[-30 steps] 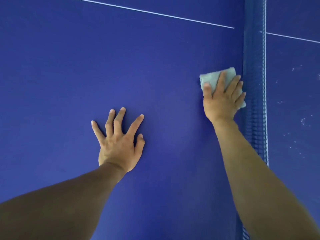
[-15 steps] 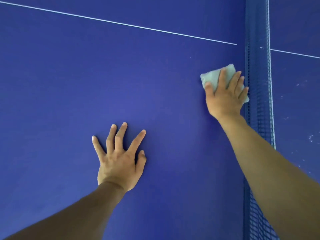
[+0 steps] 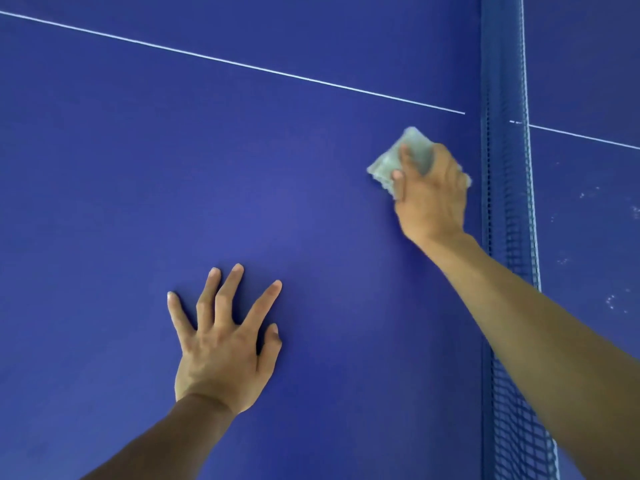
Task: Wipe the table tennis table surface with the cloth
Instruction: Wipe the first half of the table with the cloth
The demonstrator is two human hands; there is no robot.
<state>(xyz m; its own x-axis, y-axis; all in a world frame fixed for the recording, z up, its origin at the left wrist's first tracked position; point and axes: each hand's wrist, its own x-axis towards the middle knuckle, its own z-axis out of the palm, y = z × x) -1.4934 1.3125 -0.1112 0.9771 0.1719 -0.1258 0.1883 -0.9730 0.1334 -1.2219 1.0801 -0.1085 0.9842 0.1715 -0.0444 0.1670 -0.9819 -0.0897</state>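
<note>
Since half a second before, the right hand [image 3: 431,199] had slid the cloth [image 3: 386,168] a little away from the net [image 3: 507,237] and up toward the white line [image 3: 242,65]. The cloth had turned so that one corner pointed up and away. The left hand [image 3: 221,351] had stayed where it was.

The blue table tennis table [image 3: 104,168] filled the view, and the net ran from top to bottom on the right side. The left hand lay flat on the surface with its fingers straight and spread, holding nothing, well apart from the right hand. The right hand pressed the pale green cloth onto the table near the net, fingers bent over it and thumb at its edge, gripping it. The cloth was blurred. Small white specks [image 3: 613,301] dotted the surface beyond the net.
</note>
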